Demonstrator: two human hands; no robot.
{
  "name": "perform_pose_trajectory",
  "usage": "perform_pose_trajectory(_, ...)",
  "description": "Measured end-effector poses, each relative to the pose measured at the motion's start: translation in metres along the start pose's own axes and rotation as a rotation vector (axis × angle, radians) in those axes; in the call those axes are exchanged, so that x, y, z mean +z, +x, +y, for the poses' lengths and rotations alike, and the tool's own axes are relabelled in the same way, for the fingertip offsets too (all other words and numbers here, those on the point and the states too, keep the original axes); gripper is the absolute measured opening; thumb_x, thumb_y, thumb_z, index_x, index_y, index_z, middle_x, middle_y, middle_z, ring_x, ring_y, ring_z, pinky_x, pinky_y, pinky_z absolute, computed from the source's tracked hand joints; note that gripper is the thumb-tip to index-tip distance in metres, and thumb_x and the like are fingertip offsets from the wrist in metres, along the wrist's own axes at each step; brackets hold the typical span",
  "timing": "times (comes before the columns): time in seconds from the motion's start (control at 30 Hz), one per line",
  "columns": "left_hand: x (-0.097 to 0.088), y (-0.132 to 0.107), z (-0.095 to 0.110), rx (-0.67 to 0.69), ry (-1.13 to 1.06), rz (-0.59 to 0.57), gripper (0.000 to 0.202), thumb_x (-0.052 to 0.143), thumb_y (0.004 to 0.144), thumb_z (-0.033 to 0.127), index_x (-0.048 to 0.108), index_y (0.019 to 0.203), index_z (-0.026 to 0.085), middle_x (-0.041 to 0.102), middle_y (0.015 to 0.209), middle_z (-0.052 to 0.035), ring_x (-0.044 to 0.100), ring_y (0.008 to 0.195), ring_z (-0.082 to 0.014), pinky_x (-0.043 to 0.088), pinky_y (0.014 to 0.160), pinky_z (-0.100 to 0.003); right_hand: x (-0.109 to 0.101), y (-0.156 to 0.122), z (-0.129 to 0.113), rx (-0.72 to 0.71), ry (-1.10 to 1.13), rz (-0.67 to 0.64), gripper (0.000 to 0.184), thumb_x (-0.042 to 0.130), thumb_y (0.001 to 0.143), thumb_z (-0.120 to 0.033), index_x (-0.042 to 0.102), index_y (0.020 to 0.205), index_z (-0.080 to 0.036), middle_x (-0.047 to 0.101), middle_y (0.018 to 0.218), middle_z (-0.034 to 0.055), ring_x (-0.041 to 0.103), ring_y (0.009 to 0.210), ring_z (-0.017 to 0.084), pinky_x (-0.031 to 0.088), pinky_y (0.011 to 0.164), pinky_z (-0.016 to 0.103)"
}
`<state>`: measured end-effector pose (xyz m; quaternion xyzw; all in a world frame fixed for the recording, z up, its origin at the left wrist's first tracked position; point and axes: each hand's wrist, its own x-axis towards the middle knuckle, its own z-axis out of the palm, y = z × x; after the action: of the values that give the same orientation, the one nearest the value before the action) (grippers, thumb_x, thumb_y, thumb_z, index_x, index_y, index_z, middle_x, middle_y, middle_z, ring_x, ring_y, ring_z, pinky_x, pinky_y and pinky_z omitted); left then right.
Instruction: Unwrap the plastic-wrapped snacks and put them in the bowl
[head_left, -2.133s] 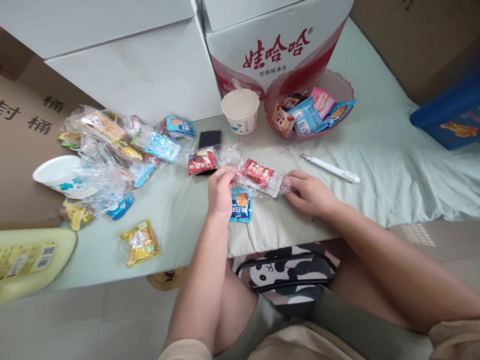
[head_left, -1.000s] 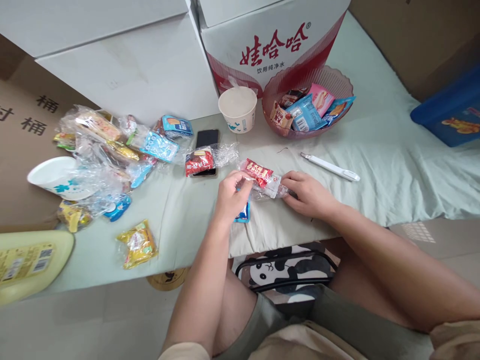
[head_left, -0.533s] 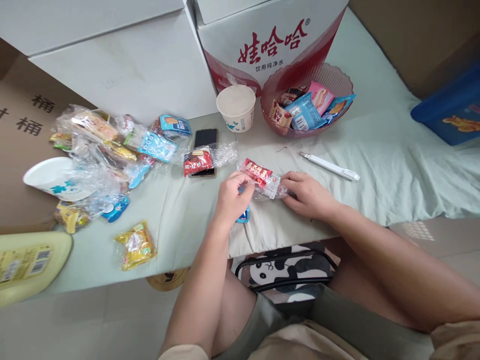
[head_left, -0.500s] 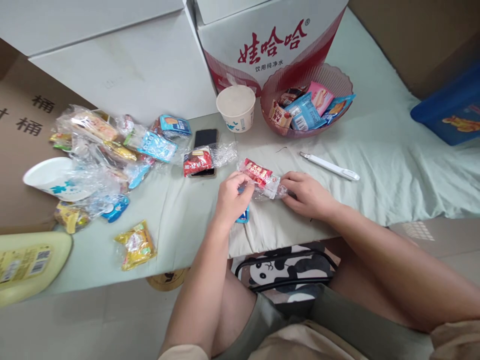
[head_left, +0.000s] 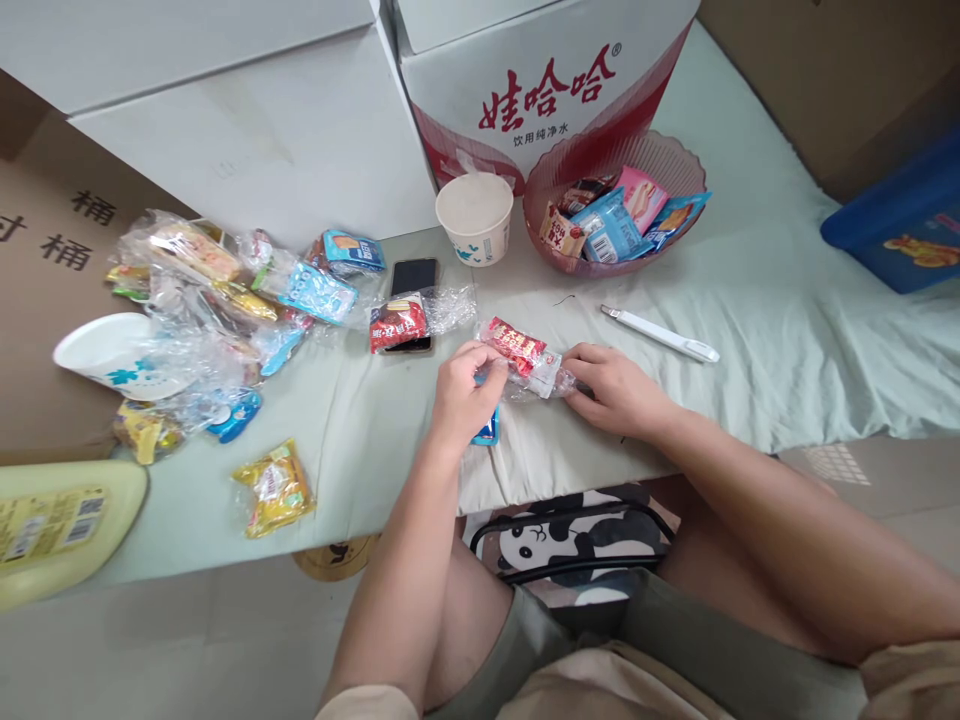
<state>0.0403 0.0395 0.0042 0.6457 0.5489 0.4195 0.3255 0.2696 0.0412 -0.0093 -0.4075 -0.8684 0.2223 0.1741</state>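
Between my hands, a red snack packet [head_left: 514,343] lies with a small white-grey packet [head_left: 545,372] in clear plastic wrap [head_left: 519,388]. My left hand [head_left: 466,388] pinches the left side of this wrap, thumb against fingers. On the right end, my right hand [head_left: 611,388] has its fingers closed on the crumpled wrap. A small dark object [head_left: 583,389] shows by the right fingertips, too little seen to name. Under the left hand a blue packet [head_left: 487,428] sticks out, partly hidden.
Behind the hands stand a paper cup [head_left: 475,222] and a pink bowl [head_left: 547,240] of snacks. A utility knife [head_left: 661,334] lies right. Leftward are a phone [head_left: 414,275] under a red packet [head_left: 397,322], a yellow packet [head_left: 276,488] and a pile of wrapped snacks [head_left: 191,250].
The camera view has shifted very slightly. Both hands keep their hold on the plastic wrap, and nothing else has visibly moved.
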Motion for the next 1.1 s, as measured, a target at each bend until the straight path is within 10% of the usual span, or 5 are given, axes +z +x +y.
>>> perform_pose_trajectory(1.1,-0.0052,0.0058,-0.0059,-0.092,-0.065,0.049,0.015,0.059,0.082,0.027,0.064,0.070,0.020,0.066,0.079,-0.0019,0.062,0.079,-0.0172,0.046,0.075,-0.031,-0.0009,0.0012,0.0003,0.005,0.009,-0.021,0.020,0.048,0.091,-0.021,0.066,0.096,-0.015,0.066,0.105,0.0166,0.063,0.095,0.029,0.049,0.087,0.043)
